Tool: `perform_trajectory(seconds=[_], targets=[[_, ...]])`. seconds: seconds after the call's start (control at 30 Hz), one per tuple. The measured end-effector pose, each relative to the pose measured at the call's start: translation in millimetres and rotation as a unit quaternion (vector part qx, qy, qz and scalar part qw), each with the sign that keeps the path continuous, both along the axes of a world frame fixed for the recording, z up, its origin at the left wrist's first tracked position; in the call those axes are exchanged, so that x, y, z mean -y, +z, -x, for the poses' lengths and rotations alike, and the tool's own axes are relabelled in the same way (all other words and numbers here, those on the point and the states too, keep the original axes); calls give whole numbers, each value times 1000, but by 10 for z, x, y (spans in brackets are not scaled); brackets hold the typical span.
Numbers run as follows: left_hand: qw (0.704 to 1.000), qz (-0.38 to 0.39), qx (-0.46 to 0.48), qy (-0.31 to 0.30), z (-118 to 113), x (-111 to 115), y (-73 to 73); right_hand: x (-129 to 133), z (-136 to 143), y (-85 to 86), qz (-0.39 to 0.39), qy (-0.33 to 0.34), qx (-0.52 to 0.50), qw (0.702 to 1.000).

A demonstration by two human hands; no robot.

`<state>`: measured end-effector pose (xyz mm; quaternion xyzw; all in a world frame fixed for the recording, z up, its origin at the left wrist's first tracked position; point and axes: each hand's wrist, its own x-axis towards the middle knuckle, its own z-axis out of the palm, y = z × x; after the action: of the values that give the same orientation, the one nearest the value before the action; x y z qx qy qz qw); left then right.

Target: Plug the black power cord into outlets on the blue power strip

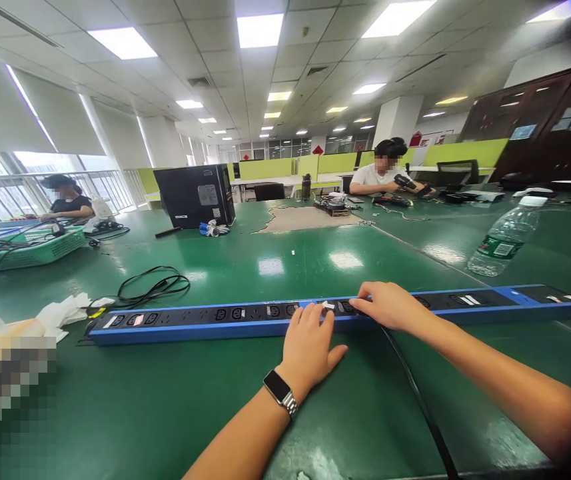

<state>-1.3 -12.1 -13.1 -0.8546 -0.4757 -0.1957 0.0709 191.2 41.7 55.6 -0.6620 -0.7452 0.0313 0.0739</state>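
A long blue rack power strip point(180, 335) with black socket faces lies across the green table. Flat on its middle rests my left hand point(310, 343), fingers spread and thumb out, wearing a watch point(278, 387). My right hand point(390, 303) is closed, its thumb and fingertips at the sockets just right of my left hand. A black power cable point(418, 390) runs out from under it toward the table's near edge. The cable's plug end is hidden by that hand. A small white label point(328, 305) shows on the strip between my hands.
A coiled black cable point(158, 287) lies behind the strip's left end. A water bottle point(508, 240) stands at the back right. A black computer case point(192, 197) and a green basket point(40, 247) stand further back. Two people sit at the far side.
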Motion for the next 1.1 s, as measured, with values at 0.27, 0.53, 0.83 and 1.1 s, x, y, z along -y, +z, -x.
perform_trajectory(seconds=[0.27,0.53,0.83,1.1], targets=[[1000,14,25,9,-17,-9,-43,-43,-163,34,15,-27,40,999],[1000,14,12,8,7,4,-49,-134,-136,52,37,-2,29,999],[1000,24,8,-5,51,2,-46,-86,-95,101,40,11,83,996],[1000,28,8,-10,75,8,-51,-166,-249,73,66,32,24,997]])
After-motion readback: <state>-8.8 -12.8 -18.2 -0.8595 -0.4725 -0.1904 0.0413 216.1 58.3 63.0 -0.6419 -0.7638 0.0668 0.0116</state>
